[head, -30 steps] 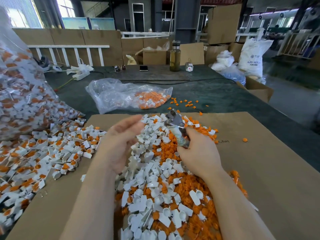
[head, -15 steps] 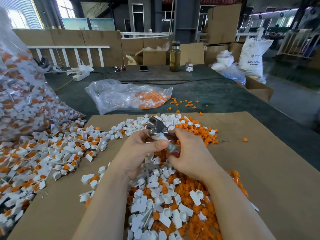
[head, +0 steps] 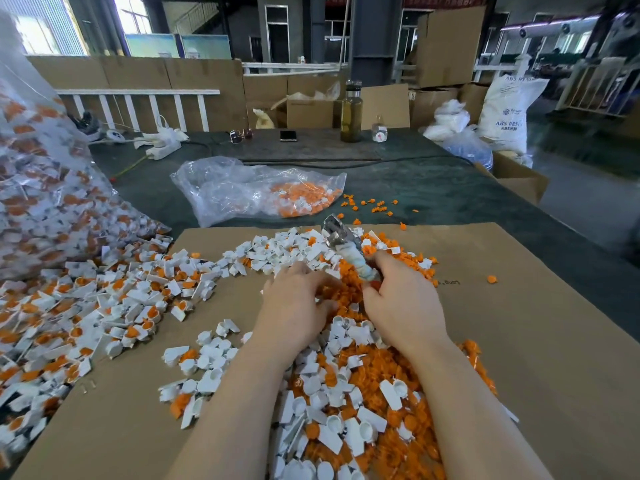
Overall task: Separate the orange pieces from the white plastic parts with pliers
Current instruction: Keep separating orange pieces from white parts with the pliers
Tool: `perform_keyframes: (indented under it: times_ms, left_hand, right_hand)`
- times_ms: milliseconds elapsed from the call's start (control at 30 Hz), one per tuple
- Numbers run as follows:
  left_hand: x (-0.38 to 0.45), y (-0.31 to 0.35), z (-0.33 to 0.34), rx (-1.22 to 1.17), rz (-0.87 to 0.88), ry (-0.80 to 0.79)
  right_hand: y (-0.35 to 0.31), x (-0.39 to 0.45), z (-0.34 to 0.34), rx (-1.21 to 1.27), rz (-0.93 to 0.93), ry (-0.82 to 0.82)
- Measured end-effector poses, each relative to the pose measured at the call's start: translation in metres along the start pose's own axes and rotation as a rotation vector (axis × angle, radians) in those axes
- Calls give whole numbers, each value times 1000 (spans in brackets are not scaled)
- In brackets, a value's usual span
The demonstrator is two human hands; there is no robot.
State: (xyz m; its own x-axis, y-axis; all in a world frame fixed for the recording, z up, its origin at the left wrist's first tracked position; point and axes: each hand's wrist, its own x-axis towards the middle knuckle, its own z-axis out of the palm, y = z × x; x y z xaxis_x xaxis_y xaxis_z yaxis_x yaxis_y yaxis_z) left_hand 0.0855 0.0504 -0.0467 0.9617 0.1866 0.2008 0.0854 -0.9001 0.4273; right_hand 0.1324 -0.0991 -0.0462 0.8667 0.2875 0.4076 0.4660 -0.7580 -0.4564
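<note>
Head view: two hands, one pair of pliers, three heaps, two bags.

Right hand (head: 403, 306) grips the tape-wrapped handle of the metal pliers (head: 346, 247); the nose points up and away, clear of the pile, jaw gap not readable. Left hand (head: 294, 306) lies palm down just left of it, fingers curled into the parts; whether it pinches one I cannot tell.

Both hands sit on the mixed heap of loose orange plastic pieces (head: 349, 292) and emptied white plastic parts (head: 332, 438) running from the wrists back along the forearms. Left of the left hand, well apart: a spread of white parts with orange inserts still in (head: 114, 306). Bare brown cardboard sheet (head: 519, 341) lies right of the right hand out to its edge, one stray orange piece on it.

Beyond the pliers: clear plastic bag with orange pieces (head: 256, 192) on the dark green bench (head: 433, 188). Far left: big clear bag of uncut parts (head: 41, 188).
</note>
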Motion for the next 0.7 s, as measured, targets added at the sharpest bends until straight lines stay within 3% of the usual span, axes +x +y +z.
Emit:
perform_keyframes:
  times_ms: [233,400,467,700]
  left_hand:
    - [-3,1,-2,-205,-101,39]
    - [-5,0,-14,-836,-256,78]
    - [-6,-1,-19,-967,-272,68]
    - [-5,-1,-20,-840,-241,18]
  right_hand:
    - [-5,3,2,148,131,-96]
    - [-8,2,1,414,182,-109]
    - [-10,1,-1,515,189,-88]
    - [-12,0,-2,530,160,-86]
